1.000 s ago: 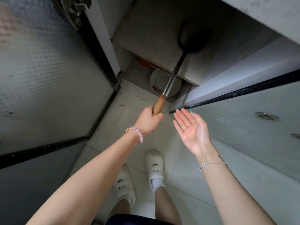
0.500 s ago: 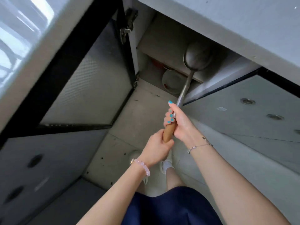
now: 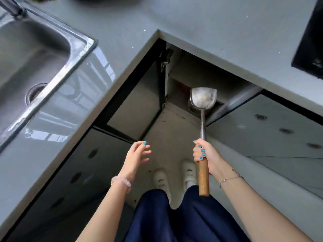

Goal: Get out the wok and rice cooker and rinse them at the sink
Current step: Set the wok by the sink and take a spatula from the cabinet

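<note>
My right hand (image 3: 205,155) grips a metal wok spatula (image 3: 203,100) where its steel shaft meets the wooden handle (image 3: 203,179). The blade points up and away, in front of the open corner cabinet (image 3: 176,81). Left of it, my left hand (image 3: 135,158) hovers with fingers spread and holds nothing. The steel sink (image 3: 31,55) lies at the upper left, set in the grey counter (image 3: 122,32). Neither a wok nor a rice cooker shows clearly; something pale and round sits half hidden behind the spatula blade inside the cabinet.
The cabinet door (image 3: 134,105) stands open to the left of the opening. A black cooktop edge (image 3: 309,41) is at the upper right. Closed cabinet fronts with round vents (image 3: 286,131) run along the right. My feet in white shoes (image 3: 162,180) stand on the tiled floor.
The spatula passed from my left hand to my right, and my left hand let go and opened. My view rose from the cabinet interior to above the counter, bringing the sink into sight.
</note>
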The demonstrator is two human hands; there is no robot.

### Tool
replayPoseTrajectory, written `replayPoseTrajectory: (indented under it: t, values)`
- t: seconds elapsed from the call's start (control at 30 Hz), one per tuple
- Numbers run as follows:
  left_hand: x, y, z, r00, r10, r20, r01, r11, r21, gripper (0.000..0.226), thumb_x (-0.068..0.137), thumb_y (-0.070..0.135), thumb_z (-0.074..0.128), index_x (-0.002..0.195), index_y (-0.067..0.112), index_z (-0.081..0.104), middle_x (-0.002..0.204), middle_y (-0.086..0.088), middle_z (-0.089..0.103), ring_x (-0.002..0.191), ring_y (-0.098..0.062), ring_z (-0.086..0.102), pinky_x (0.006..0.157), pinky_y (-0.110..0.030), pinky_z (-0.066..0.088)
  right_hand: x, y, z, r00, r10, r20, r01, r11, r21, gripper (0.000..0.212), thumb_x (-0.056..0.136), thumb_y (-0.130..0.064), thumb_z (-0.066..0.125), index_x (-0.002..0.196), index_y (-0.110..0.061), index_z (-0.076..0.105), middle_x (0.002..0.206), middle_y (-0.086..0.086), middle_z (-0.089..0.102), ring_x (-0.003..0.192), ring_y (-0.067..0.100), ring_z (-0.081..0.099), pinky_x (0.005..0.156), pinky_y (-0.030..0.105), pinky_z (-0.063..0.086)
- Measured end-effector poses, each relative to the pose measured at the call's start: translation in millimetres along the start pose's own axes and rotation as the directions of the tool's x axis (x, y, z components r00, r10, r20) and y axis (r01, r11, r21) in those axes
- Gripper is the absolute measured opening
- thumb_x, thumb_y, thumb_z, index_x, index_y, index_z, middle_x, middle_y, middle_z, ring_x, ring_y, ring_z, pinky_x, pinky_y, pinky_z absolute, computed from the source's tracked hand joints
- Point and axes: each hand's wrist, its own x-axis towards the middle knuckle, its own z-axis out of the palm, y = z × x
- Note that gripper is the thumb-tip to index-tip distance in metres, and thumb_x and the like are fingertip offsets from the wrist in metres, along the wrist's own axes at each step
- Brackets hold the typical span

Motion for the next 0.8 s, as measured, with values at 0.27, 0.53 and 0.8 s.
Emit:
replayPoseTrajectory:
  t: [0.27, 0.53, 0.8]
  values:
    - [2.8, 23.7, -64.2, 0.972, 0.001, -0.235, -0.005, 1.000, -0.019, 0.061, 0.095, 0.013, 0.050, 0.144, 0.002, 0.017, 0.141, -0.016, 0.039, 0.123, -0.021, 0.046, 0.099, -0.040, 0.044, -37.9, 2.7, 9.1, 1.000, 0.026, -0.011, -0.026, 0.999, 0.032, 0.049, 0.093, -0.016, 0.045, 0.045, -0.018, 0.032, 0.033, -0.007, 0.028, 0.023, 0.004, 0.027, 0.025, 0.013, 0.025]
    - [26.0, 40.7, -83.2, 0.971, 0.015, -0.240, -0.026, 0.999, -0.040, 0.052, 0.091, 0.008, 0.053, 0.140, 0.005, 0.037, 0.143, -0.012, 0.040, 0.126, -0.022, 0.044, 0.087, -0.034, 0.048, -47.8, 3.8, 15.8, 1.000, 0.023, -0.008, -0.023, 1.000, 0.003, 0.060, 0.094, -0.019, 0.045, 0.035, -0.016, 0.036, 0.032, -0.006, 0.030, 0.023, 0.005, 0.029, 0.025, 0.014, 0.027]
    - [20.2, 34.5, -89.9, 0.973, 0.064, -0.220, -0.012, 0.973, 0.230, 0.066, 0.084, 0.005, 0.050, 0.146, 0.014, 0.027, 0.143, -0.014, 0.040, 0.123, -0.031, 0.048, 0.102, -0.044, 0.043, -55.1, 4.0, 21.0, 0.999, 0.036, -0.013, -0.035, 0.997, 0.074, 0.059, 0.094, -0.018, 0.043, 0.035, -0.015, 0.035, 0.031, -0.006, 0.031, 0.022, 0.005, 0.029, 0.025, 0.014, 0.027]
